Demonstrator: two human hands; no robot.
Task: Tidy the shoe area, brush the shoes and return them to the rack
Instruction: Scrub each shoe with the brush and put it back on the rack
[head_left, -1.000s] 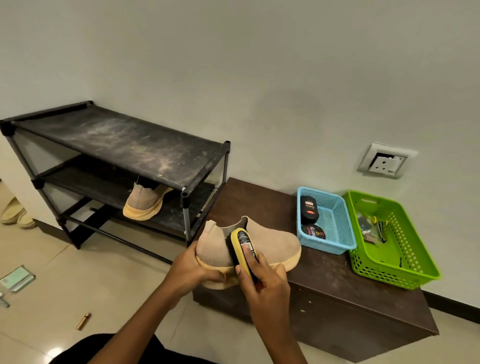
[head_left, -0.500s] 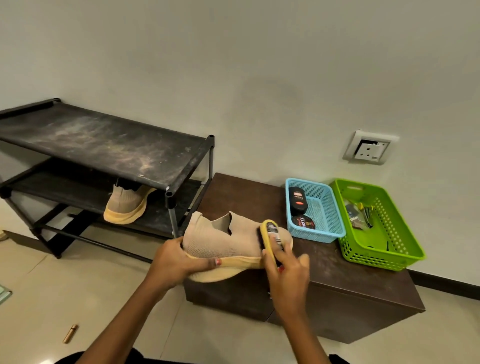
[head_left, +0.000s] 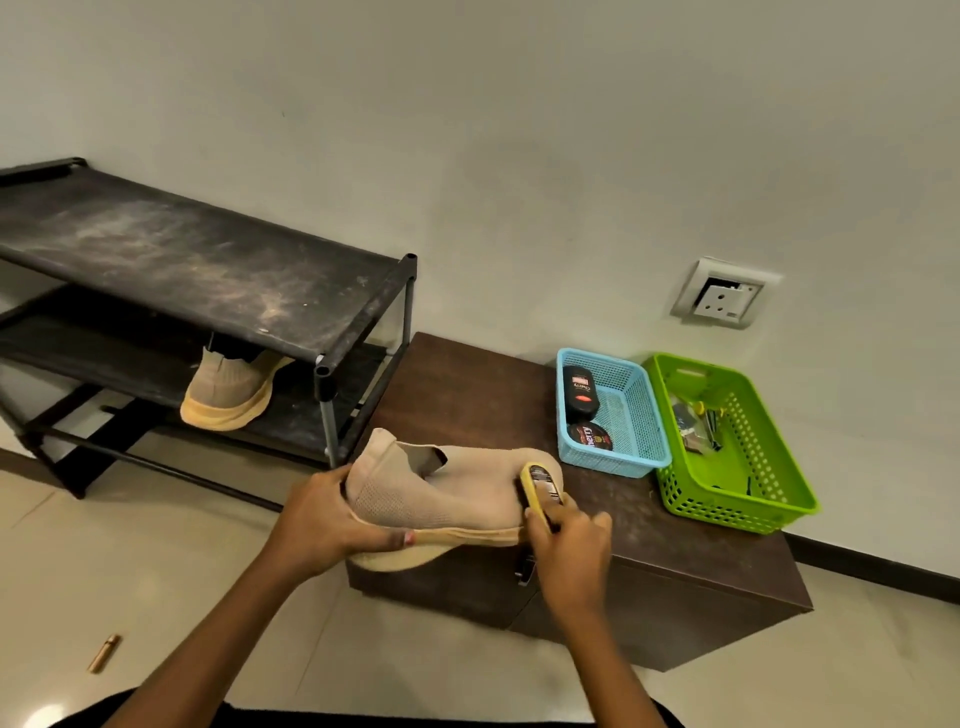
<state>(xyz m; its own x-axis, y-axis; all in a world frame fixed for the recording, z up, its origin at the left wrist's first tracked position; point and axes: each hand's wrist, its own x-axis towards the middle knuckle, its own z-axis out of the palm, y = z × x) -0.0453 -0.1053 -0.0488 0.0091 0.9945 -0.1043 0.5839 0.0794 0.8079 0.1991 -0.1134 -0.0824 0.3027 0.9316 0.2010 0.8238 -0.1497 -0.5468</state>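
Brushing step in hand. Left hand (head_left: 327, 525) grips the shoe (head_left: 447, 499) at the heel, thumb curled onto the sole edge, holding it over the cabinet (head_left: 467, 395) edge. Right hand (head_left: 571, 545) is clamped round the brush (head_left: 540, 486), which presses on the toe. Probable next move: finish the strokes, then set the shoe on the rack (head_left: 208, 270) beside its mate (head_left: 228, 395).

Two beige shoes, the held shoe (head_left: 441, 493) and the rack shoe (head_left: 228, 389); one yellow brush (head_left: 540, 486); one black shoe rack (head_left: 208, 260); two baskets, a blue basket (head_left: 613, 465) and a green basket (head_left: 737, 506); two polish containers, a black bottle (head_left: 581, 392) and a round tin (head_left: 589, 439); small items (head_left: 698, 426) in the green one, perhaps five, too jumbled to count; one brown cabinet (head_left: 467, 395); one wall socket (head_left: 724, 293); one brass tube (head_left: 104, 653); two hands, left hand (head_left: 322, 519) and right hand (head_left: 571, 545).
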